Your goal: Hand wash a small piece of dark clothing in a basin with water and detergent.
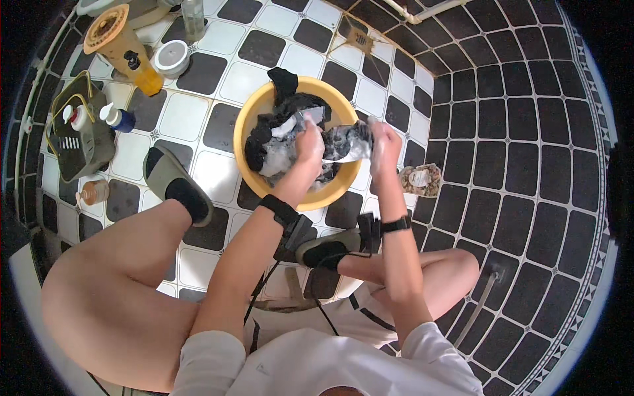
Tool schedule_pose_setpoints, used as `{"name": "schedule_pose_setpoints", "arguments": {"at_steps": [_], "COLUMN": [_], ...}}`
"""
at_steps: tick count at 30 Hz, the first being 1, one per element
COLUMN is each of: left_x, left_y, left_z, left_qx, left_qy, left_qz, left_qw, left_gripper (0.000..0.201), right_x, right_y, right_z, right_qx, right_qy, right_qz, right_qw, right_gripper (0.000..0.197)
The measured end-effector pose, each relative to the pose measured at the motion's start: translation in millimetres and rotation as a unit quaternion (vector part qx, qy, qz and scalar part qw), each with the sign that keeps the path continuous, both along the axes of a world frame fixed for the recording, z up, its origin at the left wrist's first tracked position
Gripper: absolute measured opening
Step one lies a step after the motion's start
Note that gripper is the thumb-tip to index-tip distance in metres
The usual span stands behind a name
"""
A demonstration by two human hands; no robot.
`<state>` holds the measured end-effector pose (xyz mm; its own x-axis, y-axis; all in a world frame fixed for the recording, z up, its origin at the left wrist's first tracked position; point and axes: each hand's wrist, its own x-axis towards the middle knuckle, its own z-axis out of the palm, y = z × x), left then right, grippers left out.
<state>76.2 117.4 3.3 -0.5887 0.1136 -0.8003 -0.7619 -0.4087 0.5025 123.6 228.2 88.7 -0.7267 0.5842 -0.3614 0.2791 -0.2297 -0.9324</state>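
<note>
A soapy black-and-white cloth [347, 142] is stretched between my two hands above the yellow basin [245, 168]. My left hand [309, 144] is closed on its left end, over the middle of the basin. At the basin's right rim, my right hand [386, 145] grips the other end, with white foam on the fingers. Below them lie wet dark clothes [259, 146] covered in suds. One black piece [282, 80] hangs over the far rim. The exact kind of garment in my hands is hard to make out.
A soap tray [420, 179] holding small pieces sits by the tiled wall on the right. To the left stand a dark caddy [92, 148], a blue pump bottle [117, 118], an orange bottle [145, 79], a white round tub [173, 58] and a tan bucket [109, 33]. A floor drain [358, 38] lies beyond.
</note>
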Motion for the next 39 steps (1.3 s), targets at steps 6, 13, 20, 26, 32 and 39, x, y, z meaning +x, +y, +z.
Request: {"name": "schedule_pose_setpoints", "arguments": {"at_steps": [6,13,20,26,32,39], "left_x": [17,-2,27,10,31,10], "left_y": [-2,-32,-13,-19,6,-29], "left_z": [-18,-57,-36,-53,-4,11], "left_qx": [0.209,0.194,0.055,0.013,-0.099,0.071], "left_qy": [0.035,0.037,0.015,-0.005,0.029,0.0], "left_qz": [0.006,-0.084,-0.108,-0.101,-0.196,-0.152], "left_qw": [0.977,0.977,0.993,0.995,0.975,0.986], "left_gripper": [0.056,0.059,0.044,0.053,0.067,0.073], "right_x": [-2,4,11,10,4,27], "right_y": [-74,-103,-86,-75,-27,-30], "right_z": [-19,-42,-31,-80,-95,-101], "right_qx": [0.483,0.346,0.443,0.209,0.204,-0.087], "right_qy": [-0.056,-0.006,-0.057,-0.089,-0.132,0.007], "right_qz": [0.13,0.075,0.076,0.094,0.044,0.002], "right_qw": [0.864,0.935,0.892,0.969,0.969,0.996], "right_gripper": [0.025,0.026,0.032,0.021,0.024,0.025]}}
